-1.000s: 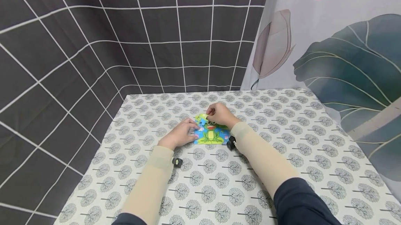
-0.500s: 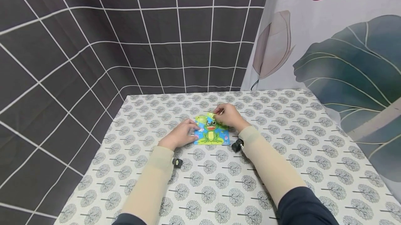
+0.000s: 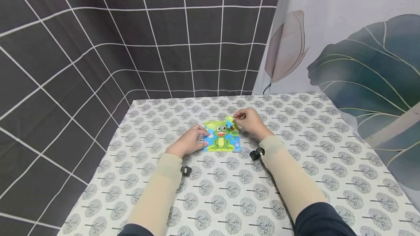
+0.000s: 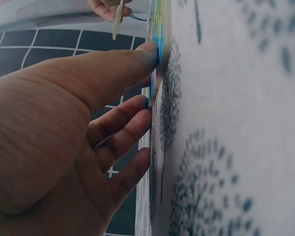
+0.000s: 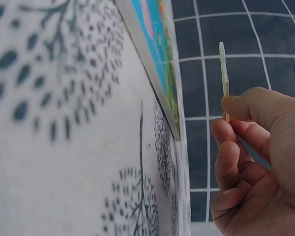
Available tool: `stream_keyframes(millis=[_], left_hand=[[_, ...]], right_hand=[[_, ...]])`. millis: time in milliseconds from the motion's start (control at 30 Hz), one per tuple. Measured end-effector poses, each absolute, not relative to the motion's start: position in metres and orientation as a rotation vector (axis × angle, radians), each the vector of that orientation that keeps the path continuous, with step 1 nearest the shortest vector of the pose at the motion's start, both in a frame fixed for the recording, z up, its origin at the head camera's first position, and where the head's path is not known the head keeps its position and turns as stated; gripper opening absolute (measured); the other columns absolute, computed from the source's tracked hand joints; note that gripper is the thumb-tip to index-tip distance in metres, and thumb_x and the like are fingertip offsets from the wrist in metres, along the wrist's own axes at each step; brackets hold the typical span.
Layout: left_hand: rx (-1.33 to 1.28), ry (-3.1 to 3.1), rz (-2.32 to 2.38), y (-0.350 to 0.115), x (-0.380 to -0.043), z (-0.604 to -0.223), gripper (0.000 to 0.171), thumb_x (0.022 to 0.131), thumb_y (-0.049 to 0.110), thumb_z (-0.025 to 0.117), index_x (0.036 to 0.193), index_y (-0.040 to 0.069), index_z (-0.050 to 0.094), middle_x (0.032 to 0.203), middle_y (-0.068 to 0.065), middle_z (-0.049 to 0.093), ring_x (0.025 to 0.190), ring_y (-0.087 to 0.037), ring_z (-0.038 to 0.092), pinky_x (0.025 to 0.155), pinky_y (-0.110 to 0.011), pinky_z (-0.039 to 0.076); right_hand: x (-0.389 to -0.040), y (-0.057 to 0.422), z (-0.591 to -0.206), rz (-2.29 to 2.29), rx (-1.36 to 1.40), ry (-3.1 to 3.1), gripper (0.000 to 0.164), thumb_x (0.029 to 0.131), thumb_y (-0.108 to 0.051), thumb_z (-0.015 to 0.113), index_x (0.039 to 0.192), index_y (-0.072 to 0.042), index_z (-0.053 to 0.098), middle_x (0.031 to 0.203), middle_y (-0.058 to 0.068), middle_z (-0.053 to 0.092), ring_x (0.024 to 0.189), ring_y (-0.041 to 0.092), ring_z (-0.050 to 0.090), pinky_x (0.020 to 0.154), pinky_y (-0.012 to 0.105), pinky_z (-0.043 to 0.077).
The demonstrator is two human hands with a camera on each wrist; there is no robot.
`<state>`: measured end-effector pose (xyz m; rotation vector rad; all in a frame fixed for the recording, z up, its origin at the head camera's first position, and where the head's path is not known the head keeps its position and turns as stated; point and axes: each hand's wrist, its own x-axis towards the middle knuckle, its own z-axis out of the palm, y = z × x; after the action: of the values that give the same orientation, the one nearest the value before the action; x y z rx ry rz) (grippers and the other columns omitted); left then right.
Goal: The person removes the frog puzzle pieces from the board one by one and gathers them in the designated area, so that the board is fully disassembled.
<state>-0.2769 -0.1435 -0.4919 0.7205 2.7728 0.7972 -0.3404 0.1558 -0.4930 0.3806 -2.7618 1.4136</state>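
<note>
Now, pinch: we see thumb and forefinger of the right hand (image 3: 252, 123) clamped on a thin, flat, yellow-green and blue puzzle piece (image 3: 230, 121).
Piece from fingers: leftward of the fingertips, held off the surface, over the far edge of a flat, bright blue-and-green frog puzzle (image 3: 222, 139), toward its right corner.
Piece's pointing: blue end toward us; nearly level, we judge from both wrist views; its long axis we cannot settle.
Nearer hand: right; the left hand (image 3: 189, 141) sits at the puzzle's left edge, thumb touching it, fingers apart.
Puzzle's facing: picture upright to us, square to the table's far edge.
Beneath: white cloth with grey tree print (image 3: 210, 174).
</note>
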Motion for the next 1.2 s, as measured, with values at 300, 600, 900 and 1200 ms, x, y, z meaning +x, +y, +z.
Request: stream_keyframes(millis=[300, 600, 900, 1200], left_hand=[[0.722, 2.771, 0.8, -0.143, -0.276, -0.491, 0.044, 0.094, 0.027, 0.08, 0.135, 0.015, 0.07, 0.14, -0.003, 0.055, 0.134, -0.025, 0.052, 0.12, -0.043, 0.039], [0.698, 2.762, 0.818, -0.143, -0.275, -0.489, 0.044, 0.094, 0.026, 0.08, 0.135, 0.015, 0.07, 0.14, -0.003, 0.055, 0.134, -0.026, 0.052, 0.121, -0.045, 0.038], [0.725, 2.769, 0.816, -0.144, -0.276, -0.492, 0.044, 0.094, 0.026, 0.08, 0.136, 0.015, 0.07, 0.141, -0.002, 0.055, 0.135, -0.025, 0.052, 0.121, -0.044, 0.037], [0.714, 2.759, 0.835, -0.144, -0.277, -0.493, 0.044, 0.094, 0.025, 0.08, 0.136, 0.016, 0.069, 0.14, -0.001, 0.054, 0.134, -0.025, 0.052, 0.121, -0.044, 0.038]], right_hand=[[-0.335, 0.171, -0.487, 1.399, 0.324, -2.733, 0.011, 0.093, -0.014, 0.076, 0.103, -0.01, 0.078, 0.097, 0.006, 0.072, 0.081, 0.025, 0.061, 0.074, 0.038, 0.053], [-0.335, 0.186, -0.488, 1.351, 0.31, -2.764, 0.009, 0.094, -0.016, 0.077, 0.102, -0.014, 0.079, 0.1, 0.003, 0.072, 0.076, 0.024, 0.061, 0.064, 0.036, 0.055], [-0.335, 0.205, -0.489, 1.385, 0.305, -2.844, 0.013, 0.094, -0.013, 0.077, 0.105, -0.008, 0.077, 0.104, 0.01, 0.07, 0.08, 0.022, 0.061, 0.06, 0.029, 0.057], [-0.334, 0.213, -0.493, 1.435, 0.287, -2.863, 0.012, 0.092, -0.01, 0.076, 0.103, -0.006, 0.077, 0.098, 0.01, 0.07, 0.077, 0.02, 0.06, 0.063, 0.027, 0.054]])
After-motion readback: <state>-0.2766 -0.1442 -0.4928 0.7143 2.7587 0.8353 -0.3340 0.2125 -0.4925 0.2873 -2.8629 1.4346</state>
